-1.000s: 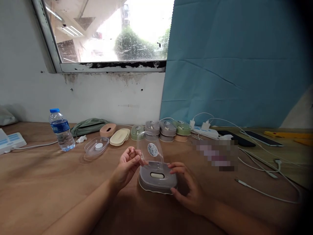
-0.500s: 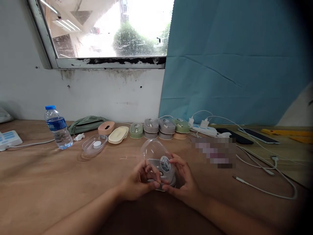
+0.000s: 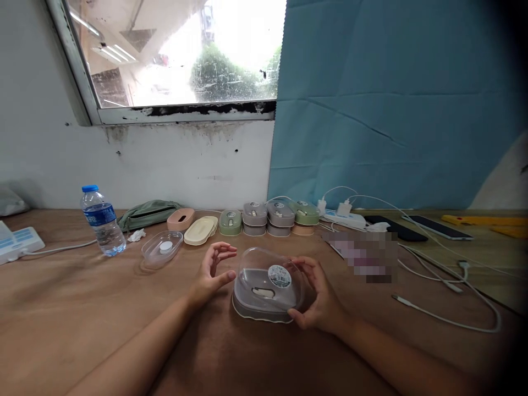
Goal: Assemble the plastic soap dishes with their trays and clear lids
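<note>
On the table before me is a grey soap box (image 3: 264, 313) with a clear domed lid (image 3: 251, 280) that bears a round printed sticker (image 3: 279, 276). Through the lid a slot shows in the grey insert. My right hand (image 3: 319, 300) grips the box at its right side, thumb at the lower front edge and fingers over the lid's far edge. My left hand (image 3: 214, 275) is just left of the box with fingers spread and curved, holding nothing. Whether the lid sits fully down cannot be made out.
Behind stand several similar lidded boxes, among them a green box (image 3: 230, 223) and stacked grey boxes (image 3: 254, 214). To the left are cream parts (image 3: 200, 231), a pink part (image 3: 180, 219), a loose clear lid (image 3: 160, 247) and a water bottle (image 3: 103, 223). Cables (image 3: 445, 324) lie right.
My left hand has let go and moved left, away from the box. The box now shows more fully, its lid lower and flatter, with my right hand still on it.
</note>
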Demonstrator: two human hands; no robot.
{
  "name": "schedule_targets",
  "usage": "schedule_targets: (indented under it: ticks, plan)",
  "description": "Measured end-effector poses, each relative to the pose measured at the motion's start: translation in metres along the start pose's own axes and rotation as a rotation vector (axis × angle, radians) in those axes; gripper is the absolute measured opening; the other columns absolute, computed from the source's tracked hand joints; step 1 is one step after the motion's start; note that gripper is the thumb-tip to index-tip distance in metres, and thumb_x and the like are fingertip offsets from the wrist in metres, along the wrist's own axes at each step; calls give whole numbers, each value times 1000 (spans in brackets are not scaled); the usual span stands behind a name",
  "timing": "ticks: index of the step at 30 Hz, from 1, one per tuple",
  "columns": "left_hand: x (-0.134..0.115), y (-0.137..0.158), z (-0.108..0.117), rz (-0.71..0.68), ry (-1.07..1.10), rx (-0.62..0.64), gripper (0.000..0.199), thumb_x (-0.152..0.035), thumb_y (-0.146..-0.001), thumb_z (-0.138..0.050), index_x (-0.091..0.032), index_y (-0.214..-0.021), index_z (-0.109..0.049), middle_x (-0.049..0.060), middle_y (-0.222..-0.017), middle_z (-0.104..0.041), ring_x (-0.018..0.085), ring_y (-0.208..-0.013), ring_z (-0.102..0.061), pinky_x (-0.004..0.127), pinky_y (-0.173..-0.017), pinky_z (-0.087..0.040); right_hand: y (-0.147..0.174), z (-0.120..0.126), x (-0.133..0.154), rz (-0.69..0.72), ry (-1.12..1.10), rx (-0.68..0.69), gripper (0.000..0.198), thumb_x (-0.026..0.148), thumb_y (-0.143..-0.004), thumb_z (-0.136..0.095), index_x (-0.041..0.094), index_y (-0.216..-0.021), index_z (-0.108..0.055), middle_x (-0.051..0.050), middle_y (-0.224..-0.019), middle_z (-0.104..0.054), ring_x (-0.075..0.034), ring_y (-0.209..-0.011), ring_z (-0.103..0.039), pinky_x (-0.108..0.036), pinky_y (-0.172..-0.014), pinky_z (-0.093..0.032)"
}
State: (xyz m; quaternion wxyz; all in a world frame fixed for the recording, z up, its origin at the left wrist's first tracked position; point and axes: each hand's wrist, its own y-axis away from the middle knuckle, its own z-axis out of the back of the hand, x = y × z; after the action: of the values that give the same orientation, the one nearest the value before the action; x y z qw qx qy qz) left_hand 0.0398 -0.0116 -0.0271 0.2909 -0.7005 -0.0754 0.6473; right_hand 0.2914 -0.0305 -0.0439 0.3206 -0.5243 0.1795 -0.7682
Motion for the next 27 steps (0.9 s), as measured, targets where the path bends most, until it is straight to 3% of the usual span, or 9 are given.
schedule_targets:
  ticks: [3,7,10,18,27]
  plan:
    - [4,-1,9,52,-83,100,58,-36,-64,-68,-22,-112,-40,11,-120,-43,25,-112,-43,42,-97,-29,-2,2,-7,-33,-59,84,74,35,-53,-67,23,-112,-24,-12,-114,-43,-27,-107,-45,-41,-92,-35]
    - [1,4,4,207,-174,299,76,-32,-54,-75,-26,-118,-35,11,-124,-39,25,-114,-41,39,-94,-33,-4,2,-9,-131,-139,243,67,46,-60,-63,22,-111,-27,-11,-109,-48,-24,-101,-49,-38,-88,-39]
    - [-3,7,-4,170,-244,393,85,-29,-46,-78,-24,-119,-35,11,-122,-40,24,-113,-42,38,-95,-33,-6,4,-8,-166,-90,321,65,50,-64,-60,20,-115,-33,-12,-117,-45,-26,-108,-45,-40,-91,-37]
    - [-6,4,-2,19,-643,431,82,-35,-45,-77,-24,-118,-41,10,-122,-38,27,-114,-36,42,-97,-30,-9,9,-7,-101,60,314,56,46,-68,-58,20,-114,-43,-11,-125,-41,-29,-115,-39,-42,-95,-32]
    - [-9,3,-2,0,-693,448,78,-38,-47,-76,-22,-116,-43,10,-122,-38,26,-112,-40,38,-94,-36,-9,9,-4,-41,70,371,58,36,-66,-60,22,-118,-39,-9,-119,-42,-25,-110,-42,-37,-93,-35]
